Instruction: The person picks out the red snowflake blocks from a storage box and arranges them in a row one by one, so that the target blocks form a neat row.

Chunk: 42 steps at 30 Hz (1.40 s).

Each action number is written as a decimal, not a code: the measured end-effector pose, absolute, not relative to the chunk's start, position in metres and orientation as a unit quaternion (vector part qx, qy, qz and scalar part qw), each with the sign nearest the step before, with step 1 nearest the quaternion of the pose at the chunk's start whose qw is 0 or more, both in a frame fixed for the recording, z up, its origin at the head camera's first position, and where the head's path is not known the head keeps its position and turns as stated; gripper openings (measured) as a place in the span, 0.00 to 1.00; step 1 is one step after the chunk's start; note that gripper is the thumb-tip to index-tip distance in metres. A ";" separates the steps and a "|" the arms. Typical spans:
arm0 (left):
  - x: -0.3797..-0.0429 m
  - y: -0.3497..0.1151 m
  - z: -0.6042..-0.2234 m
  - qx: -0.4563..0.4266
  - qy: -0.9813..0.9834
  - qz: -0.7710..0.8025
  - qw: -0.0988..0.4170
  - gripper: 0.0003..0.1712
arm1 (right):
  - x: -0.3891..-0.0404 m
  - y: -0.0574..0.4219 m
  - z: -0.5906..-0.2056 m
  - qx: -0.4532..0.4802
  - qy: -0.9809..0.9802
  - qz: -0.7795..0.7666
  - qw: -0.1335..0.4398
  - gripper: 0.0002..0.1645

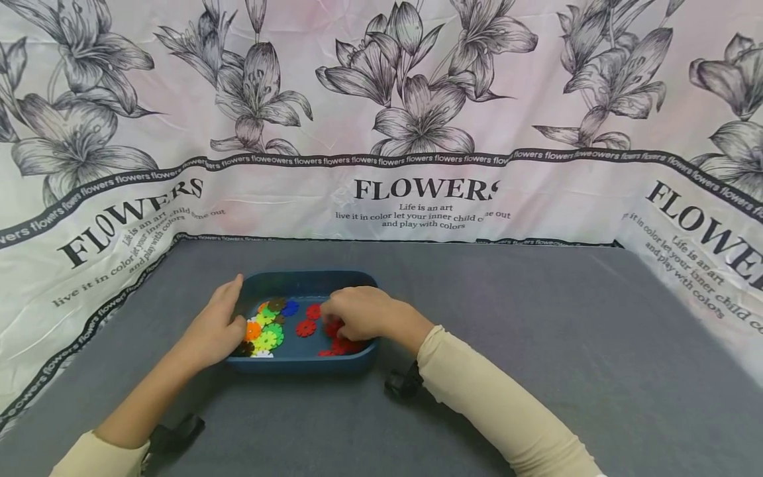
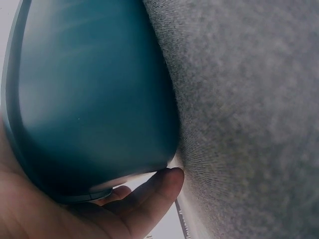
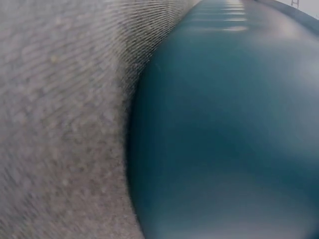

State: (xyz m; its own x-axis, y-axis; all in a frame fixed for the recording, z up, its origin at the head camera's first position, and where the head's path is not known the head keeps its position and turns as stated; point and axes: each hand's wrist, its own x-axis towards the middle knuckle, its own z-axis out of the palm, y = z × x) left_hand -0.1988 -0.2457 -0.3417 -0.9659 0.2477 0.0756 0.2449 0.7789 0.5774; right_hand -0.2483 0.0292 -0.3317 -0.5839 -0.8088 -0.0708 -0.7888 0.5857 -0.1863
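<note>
A dark blue-green plastic tub (image 1: 304,366) stands on the grey cloth. My left hand (image 1: 214,328) grips its left end, thumb at the rim and fingers along the outside wall; the left wrist view shows these fingers (image 2: 149,199) round the tub's end. Over the tub's right side my right hand (image 1: 360,315) reaches in, fingers bent down among red notched plastic discs (image 1: 346,346). Its fingertips are partly hidden, and I cannot tell whether they pinch a disc. Two red discs (image 1: 306,328) lie just left of it. Only the tub's outer wall (image 3: 224,124) fills the right wrist view.
Mixed yellow, green, orange, blue, brown and white notched discs (image 1: 266,339) are heaped at the tub's left end. Grey cloth (image 1: 507,311) covers the table. A flower-printed curtain (image 1: 417,199) hangs along the back and both sides.
</note>
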 end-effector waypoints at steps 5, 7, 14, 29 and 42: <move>-0.198 -0.245 -0.343 0.128 0.943 0.308 0.003 0.44 | -0.247 0.028 -0.331 -0.453 0.888 -0.023 0.071 0.12; -0.199 -0.245 -0.343 0.129 0.942 0.309 0.002 0.44 | -0.247 0.028 -0.331 -0.451 0.890 -0.021 0.066 0.09; -0.199 -0.246 -0.344 0.131 0.942 0.309 0.000 0.43 | -0.246 0.028 -0.331 -0.439 0.895 -0.035 0.072 0.08; -0.201 -0.247 -0.344 0.131 0.943 0.306 -0.005 0.44 | -0.247 0.026 -0.329 -0.427 0.901 -0.021 0.076 0.06; -0.200 -0.247 -0.342 0.133 0.944 0.303 -0.006 0.44 | -0.243 0.024 -0.327 -0.404 0.912 0.023 0.060 0.27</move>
State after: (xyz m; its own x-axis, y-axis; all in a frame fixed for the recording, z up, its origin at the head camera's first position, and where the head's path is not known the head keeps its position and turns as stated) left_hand -0.1999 -0.2469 -0.3420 -0.9644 0.2479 0.0920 0.2552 0.7809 0.5701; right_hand -0.2427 0.0235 -0.3272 -0.6662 -0.7347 -0.1280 -0.7402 0.6724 -0.0065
